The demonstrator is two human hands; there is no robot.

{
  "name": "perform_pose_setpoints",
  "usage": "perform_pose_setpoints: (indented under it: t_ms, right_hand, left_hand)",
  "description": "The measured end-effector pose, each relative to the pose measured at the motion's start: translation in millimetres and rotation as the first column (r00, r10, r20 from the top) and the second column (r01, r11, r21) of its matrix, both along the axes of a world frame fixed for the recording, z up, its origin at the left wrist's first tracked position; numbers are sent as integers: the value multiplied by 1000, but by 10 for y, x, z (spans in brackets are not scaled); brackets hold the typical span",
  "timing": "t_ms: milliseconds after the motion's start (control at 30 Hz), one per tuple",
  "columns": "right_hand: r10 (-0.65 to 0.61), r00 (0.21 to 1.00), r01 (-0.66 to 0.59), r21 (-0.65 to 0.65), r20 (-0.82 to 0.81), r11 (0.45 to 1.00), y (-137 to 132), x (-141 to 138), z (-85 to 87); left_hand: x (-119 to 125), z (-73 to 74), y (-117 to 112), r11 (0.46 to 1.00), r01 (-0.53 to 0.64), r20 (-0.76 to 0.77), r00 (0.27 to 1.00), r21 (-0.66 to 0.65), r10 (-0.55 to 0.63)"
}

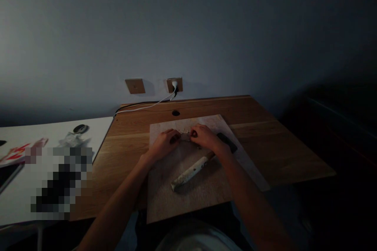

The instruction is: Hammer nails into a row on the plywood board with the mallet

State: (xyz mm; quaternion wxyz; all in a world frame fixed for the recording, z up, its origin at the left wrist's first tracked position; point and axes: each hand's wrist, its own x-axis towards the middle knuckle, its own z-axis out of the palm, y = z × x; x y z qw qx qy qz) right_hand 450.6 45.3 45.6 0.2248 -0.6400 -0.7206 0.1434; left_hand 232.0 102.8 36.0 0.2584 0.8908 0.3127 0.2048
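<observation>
My left hand [165, 142] and my right hand [205, 136] rest close together on a flat brown board [165, 200] that lies on the wooden desk [265, 145]. Both have their fingers curled and pinch the two ends of a small, thin metal piece [185, 133] between them; it is too small and dark to name. A hammer [191, 171] with a worn pale handle lies on the board just under my right wrist, its dark head [228, 141] pointing to the right.
A white cable [147, 106] runs from a wall socket [174, 84] across the desk's back edge. A second wall plate [135, 86] sits to its left. A white surface with printed pictures [44, 145] adjoins the desk on the left. The right side is dark.
</observation>
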Motion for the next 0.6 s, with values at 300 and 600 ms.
perform_pose_setpoints:
  t_ms: [300, 600]
  right_hand:
    - [8, 1000, -8, -8, 5, 1000, -50, 36, 119]
    - [-4, 1000, 4, 18, 17, 1000, -60, 118, 197]
  left_hand:
    - [1, -12, -34, 1000, -22, -21, 1000, 17, 22]
    - [29, -29, -64, 938, 64, -75, 996, 342, -41]
